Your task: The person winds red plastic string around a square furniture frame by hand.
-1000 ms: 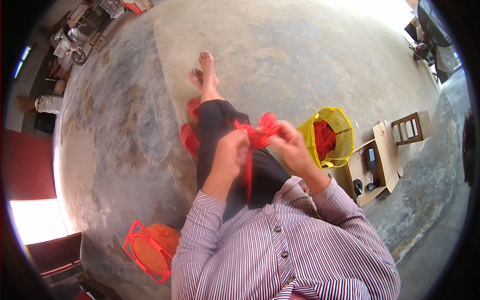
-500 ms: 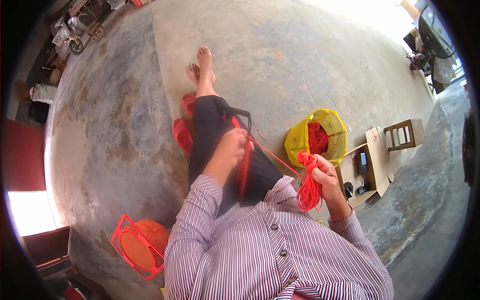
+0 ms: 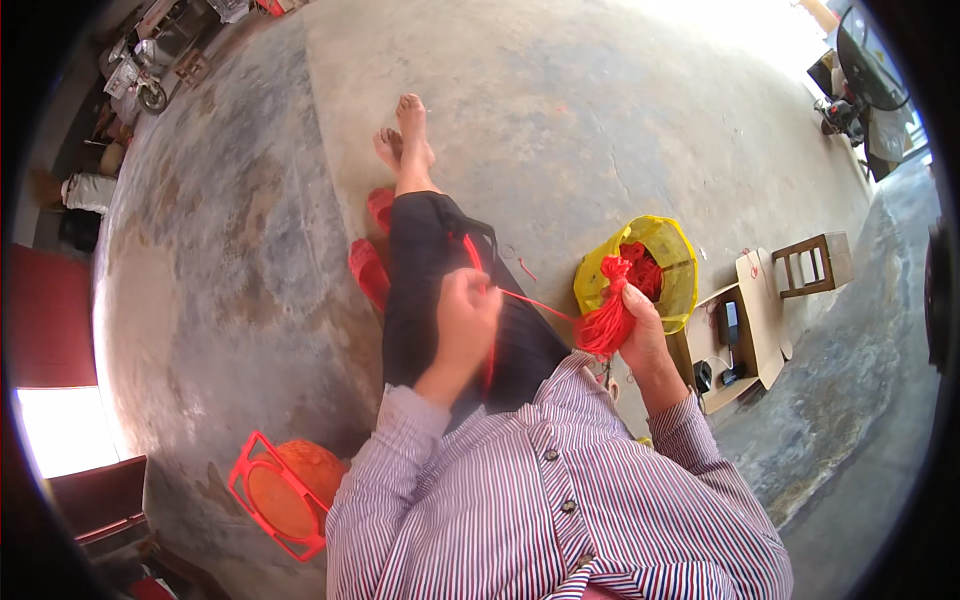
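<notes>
My right hand (image 3: pixel 645 335) is closed round a bundle of thin red cord (image 3: pixel 604 330), knotted or gathered at its top. A taut length of the cord runs left from the bundle to my left hand (image 3: pixel 466 312), which has its fingers curled on it over my lap. Motion smears that hand a little. More red cord hangs below it across my dark trousers (image 3: pixel 415 270). A black bent bar (image 3: pixel 478 226) sits by my knee, with a red strand beside it. Just beyond the bundle stands a yellow basket (image 3: pixel 683 240) with a tangle of red cord (image 3: pixel 645 272) inside.
To the right are an open cardboard box (image 3: pixel 765 335) holding small dark devices and a wooden stool (image 3: pixel 832 262). Red slippers (image 3: pixel 368 268) lie left of my legs. An orange round object with a red frame (image 3: pixel 262 492) is at the lower left. A scooter (image 3: pixel 850 120) stands far right.
My right hand has turned and lifted the bundle away from me, so it now overlaps the basket's near edge. My left hand has shifted slightly toward me, with the cord still stretched between them.
</notes>
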Demonstrator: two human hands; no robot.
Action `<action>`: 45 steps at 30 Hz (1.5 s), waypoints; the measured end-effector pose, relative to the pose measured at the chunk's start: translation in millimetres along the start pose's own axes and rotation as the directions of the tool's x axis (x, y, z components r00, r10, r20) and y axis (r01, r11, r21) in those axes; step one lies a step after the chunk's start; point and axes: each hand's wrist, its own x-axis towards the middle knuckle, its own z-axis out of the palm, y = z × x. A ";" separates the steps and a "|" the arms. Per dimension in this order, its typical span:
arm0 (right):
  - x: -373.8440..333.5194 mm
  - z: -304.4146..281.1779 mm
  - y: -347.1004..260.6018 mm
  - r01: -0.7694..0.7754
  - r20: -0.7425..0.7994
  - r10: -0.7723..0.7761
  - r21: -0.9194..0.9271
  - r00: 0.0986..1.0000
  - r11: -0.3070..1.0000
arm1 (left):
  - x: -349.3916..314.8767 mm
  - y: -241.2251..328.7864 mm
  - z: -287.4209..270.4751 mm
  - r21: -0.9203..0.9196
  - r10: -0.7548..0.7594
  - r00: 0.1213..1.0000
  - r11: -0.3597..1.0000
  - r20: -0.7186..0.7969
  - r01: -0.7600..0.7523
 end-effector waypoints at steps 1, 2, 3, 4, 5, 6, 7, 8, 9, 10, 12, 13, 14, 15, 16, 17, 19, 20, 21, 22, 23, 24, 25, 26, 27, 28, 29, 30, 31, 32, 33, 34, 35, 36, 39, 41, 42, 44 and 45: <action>-4.1 16.1 -3.3 -0.019 0.036 0.017 0.041 0.999 0.999 | -7.6 29.3 -2.3 -0.014 0.180 0.983 0.984 0.027 -0.180; -7.3 30.9 -3.3 -0.046 0.086 0.039 0.080 0.996 0.996 | -14.9 47.6 -8.4 0.076 0.356 0.926 0.927 0.124 -0.366; -9.2 37.6 0.7 -0.108 0.188 0.112 -0.033 0.976 0.994 | -22.7 64.3 -6.8 0.097 0.395 0.897 0.903 0.196 -0.419; -0.9 27.3 21.7 -0.140 0.337 0.166 -0.101 0.927 0.985 | -28.7 75.9 -5.0 0.114 0.429 0.863 0.875 0.267 -0.471; -2.5 38.6 28.0 -0.164 0.373 0.201 -0.130 0.906 0.978 | -30.7 73.4 -6.1 0.120 0.428 0.863 0.874 0.269 -0.471; -2.9 51.6 34.5 -0.186 0.407 0.236 -0.159 0.882 0.970 | -32.1 69.3 -6.5 -0.105 0.215 0.926 0.976 0.311 -0.192; 1.9 56.9 36.7 -0.075 0.460 0.224 -0.319 0.859 0.945 | -31.0 66.9 -7.0 -0.305 0.008 0.919 0.945 0.395 0.122; 5.8 65.9 31.5 0.046 0.504 0.217 -0.458 0.836 0.888 | -23.9 70.9 -9.7 -0.570 -0.031 0.948 0.793 0.315 0.215; 14.3 70.1 12.4 0.015 0.583 0.373 -0.551 0.722 0.834 | -14.0 74.9 -16.9 -0.602 -0.023 0.957 0.773 0.288 0.199; 23.6 63.7 9.8 0.031 0.530 0.368 -0.600 0.764 0.800 | -0.5 77.6 -24.7 -0.632 -0.011 0.965 0.753 0.262 0.181; 38.3 69.4 -4.8 -0.044 0.553 0.223 -0.318 0.803 0.947 | 29.3 62.7 -34.8 -0.155 0.447 0.894 0.885 0.025 -0.439; 50.6 68.3 -8.9 -0.065 0.469 0.185 -0.259 0.864 0.964 | 42.3 52.5 -34.3 0.059 0.531 0.847 0.845 0.022 -0.531; 62.1 69.6 -9.2 -0.060 0.472 0.178 -0.255 0.864 0.965 | 54.6 44.9 -35.5 0.278 0.610 0.792 0.756 0.033 -0.593; 73.2 71.3 -7.2 0.191 0.397 0.055 -0.553 0.916 0.811 | 66.3 38.2 -36.1 0.452 0.680 0.725 0.615 0.110 -0.646; 83.2 74.8 -0.9 0.362 0.371 -0.088 -0.782 0.924 0.508 | 72.1 27.4 -32.8 0.460 0.681 0.724 0.611 0.109 -0.644; 91.0 80.4 6.7 0.378 0.370 -0.081 -0.883 0.925 0.278 | 77.6 17.8 -29.5 0.573 0.606 0.765 0.555 0.217 -0.603; 88.7 88.0 30.0 0.449 0.429 -0.152 -0.882 0.890 0.145 | 79.3 6.3 -21.7 0.687 0.428 0.833 0.487 0.351 -0.540; 85.3 95.0 35.1 0.501 0.489 -0.209 -0.866 0.847 0.005 | 75.9 2.5 -13.5 0.688 0.429 0.833 0.485 0.350 -0.540; 86.2 100.3 33.9 0.405 0.402 -0.063 -0.912 0.914 0.065 | 71.7 -1.3 -5.1 0.611 0.290 0.908 0.672 0.303 -0.419; 82.0 102.8 28.3 0.404 0.400 -0.064 -0.913 0.914 0.066 | 68.2 0.7 -0.1 0.509 0.133 0.950 0.819 0.281 -0.265; 77.6 105.6 22.5 0.350 0.345 -0.058 -0.931 0.937 0.107 | 64.8 1.5 -0.3 0.439 0.143 0.951 0.861 0.275 -0.256; 75.4 106.5 20.3 0.295 0.291 -0.049 -0.944 0.955 0.146 | 59.9 2.2 -1.0 0.439 0.141 0.951 0.862 0.274 -0.254; 75.6 97.9 21.6 0.289 0.285 -0.052 -0.946 0.957 0.147 | 53.7 9.9 -1.0 0.394 0.331 0.928 0.840 0.171 -0.372; 77.3 85.0 23.6 0.445 0.372 -0.274 -0.848 0.887 0.289 | 47.8 17.0 -2.4 0.360 0.501 0.864 0.797 0.053 -0.485; 77.6 71.8 24.1 0.603 0.397 -0.496 -0.704 0.773 0.376 | 42.3 24.1 -5.8 0.425 0.536 0.843 0.754 0.044 -0.501; 70.2 70.4 15.8 0.604 0.405 -0.487 -0.703 0.774 0.376 | 36.2 19.1 -10.1 0.429 0.531 0.847 0.757 0.035 -0.492; 57.6 73.0 0.3 0.579 0.395 -0.424 -0.588 0.815 0.565 | 31.0 9.9 -12.0 0.305 0.419 0.900 0.847 0.118 -0.435; 44.8 77.3 -14.1 0.515 0.396 -0.354 -0.450 0.847 0.729 | 25.3 3.5 -13.0 0.183 0.312 0.926 0.918 0.213 -0.352; 30.3 81.6 -23.3 0.485 0.447 -0.275 -0.470 0.851 0.737 | 17.5 2.4 -10.8 0.059 0.114 0.952 0.989 0.283 -0.135; 19.4 82.4 -24.0 0.487 0.453 -0.271 -0.475 0.849 0.733 | 13.3 -1.3 -7.3 0.054 0.114 0.955 0.990 0.275 -0.134; 8.4 82.2 -22.7 0.374 0.514 -0.155 -0.356 0.844 0.857 | 10.0 -6.1 -2.9 -0.059 0.048 0.961 0.998 0.274 -0.033; -2.0 82.5 -22.4 0.222 0.581 -0.043 -0.240 0.813 0.945 | 5.6 -8.5 -0.1 -0.170 -0.023 0.959 0.983 0.281 0.073; -9.0 83.9 -24.7 0.245 0.635 -0.033 -0.250 0.772 0.937 | 5.1 -11.5 2.6 -0.112 -0.041 0.958 0.991 0.284 0.076; -20.4 86.4 -26.9 0.241 0.637 -0.023 -0.258 0.771 0.936 | 2.1 -14.6 3.0 -0.118 -0.045 0.960 0.990 0.278 0.081; -52.9 101.3 -22.3 -0.020 0.673 0.053 -0.056 0.738 0.998 | 1.8 -17.3 3.7 -0.054 -0.010 0.965 0.998 0.264 0.025; -68.5 104.4 -13.9 -0.025 0.632 0.093 -0.115 0.769 0.993 | 1.7 -16.3 6.5 -0.064 -0.006 0.968 0.998 0.252 0.023; -74.2 104.1 -11.4 -0.039 0.589 0.133 -0.171 0.797 0.985 | 1.6 -16.0 7.8 -0.071 -0.007 0.971 0.997 0.239 0.025; -80.3 104.7 -17.5 -0.092 0.575 0.207 -0.223 0.792 0.971 | 1.5 -22.5 7.7 -0.061 -0.011 0.963 0.998 0.269 0.029; -84.7 107.0 -27.2 -0.049 0.555 0.137 -0.172 0.821 0.984 | 1.5 -26.1 7.7 -0.048 -0.017 0.952 0.998 0.304 0.033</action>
